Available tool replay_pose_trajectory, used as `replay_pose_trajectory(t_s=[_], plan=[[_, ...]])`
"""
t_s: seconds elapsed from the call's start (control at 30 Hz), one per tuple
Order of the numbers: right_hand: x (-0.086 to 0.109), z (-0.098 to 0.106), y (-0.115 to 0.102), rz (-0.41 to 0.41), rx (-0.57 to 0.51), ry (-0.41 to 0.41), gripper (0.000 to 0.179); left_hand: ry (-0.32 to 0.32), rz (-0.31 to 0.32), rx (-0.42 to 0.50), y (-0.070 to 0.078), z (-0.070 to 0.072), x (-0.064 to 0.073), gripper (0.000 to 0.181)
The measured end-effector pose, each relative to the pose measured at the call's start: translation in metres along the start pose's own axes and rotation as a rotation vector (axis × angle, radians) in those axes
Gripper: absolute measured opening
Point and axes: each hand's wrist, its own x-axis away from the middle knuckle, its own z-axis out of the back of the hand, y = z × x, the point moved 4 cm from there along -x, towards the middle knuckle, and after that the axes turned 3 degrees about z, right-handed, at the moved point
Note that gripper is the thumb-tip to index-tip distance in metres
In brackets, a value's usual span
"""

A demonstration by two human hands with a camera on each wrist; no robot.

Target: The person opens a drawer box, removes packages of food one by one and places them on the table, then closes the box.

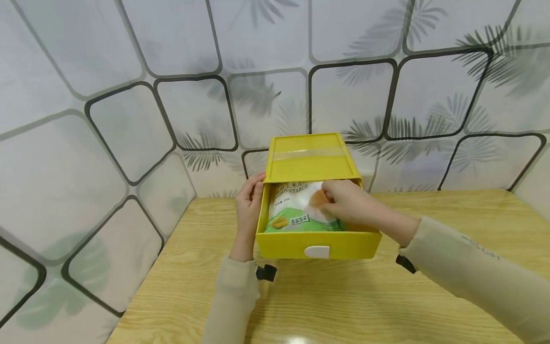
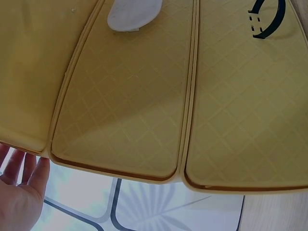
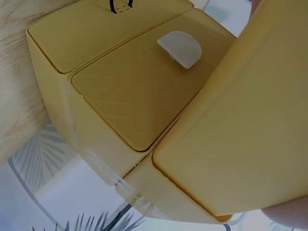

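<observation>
The soft white and green plastic bag of corn starch [image 1: 298,206] sits inside the yellow plastic drawer [image 1: 283,245], face up. The drawer sticks out toward the near side from under the yellow plastic top of the cabinet [image 1: 311,169], so there is room to reach in from above. The cabinet stands on the pale wood table [image 1: 193,282], close to the far wall.

The right hand [image 1: 350,203] dips in from the right. Its fingers are bent and seem to pinch the bag's right side, maybe because that loose part is easy to grab. Its fingertips are partly hidden. The left hand [image 1: 249,203] rests on the left side of the drawer and cabinet, its fingers fairly straight and close together, likely to keep things from sliding.

The top of the bag's writing points far and a bit left. Its long way seems to run from near to far, but the far end is hidden under the top, so I can't be sure.
</observation>
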Motion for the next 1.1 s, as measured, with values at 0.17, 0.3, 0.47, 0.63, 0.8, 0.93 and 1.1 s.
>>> replay_pose_trajectory(t_s=[0.17, 0.3, 0.47, 0.63, 0.8, 0.93, 1.1], plan=[[0.0, 0.002, 0.001, 0.014, -0.051, 0.008, 0.029, 0.001, 0.003, -0.017, 0.017, -0.002, 0.001, 0.022], [0.0, 0.004, 0.002, 0.004, -0.121, 0.001, 0.032, -0.003, 0.01, -0.032, 0.019, -0.002, 0.001, 0.022], [0.001, 0.006, 0.001, -0.012, -0.18, -0.003, 0.038, -0.002, 0.01, -0.024, 0.018, -0.002, 0.001, 0.023], [0.0, 0.006, 0.002, -0.016, -0.204, 0.007, 0.037, 0.001, 0.012, -0.011, 0.019, -0.002, 0.001, 0.023], [0.0, 0.007, 0.004, -0.033, -0.237, 0.013, 0.036, 0.002, 0.012, -0.012, 0.019, -0.002, 0.0, 0.023], [0.0, 0.008, 0.005, -0.055, -0.269, 0.019, 0.033, 0.006, 0.005, -0.011, 0.018, -0.001, 0.0, 0.022], [0.0, 0.009, 0.007, -0.084, -0.293, 0.031, 0.03, 0.009, 0.008, -0.003, 0.018, -0.002, 0.0, 0.023]])
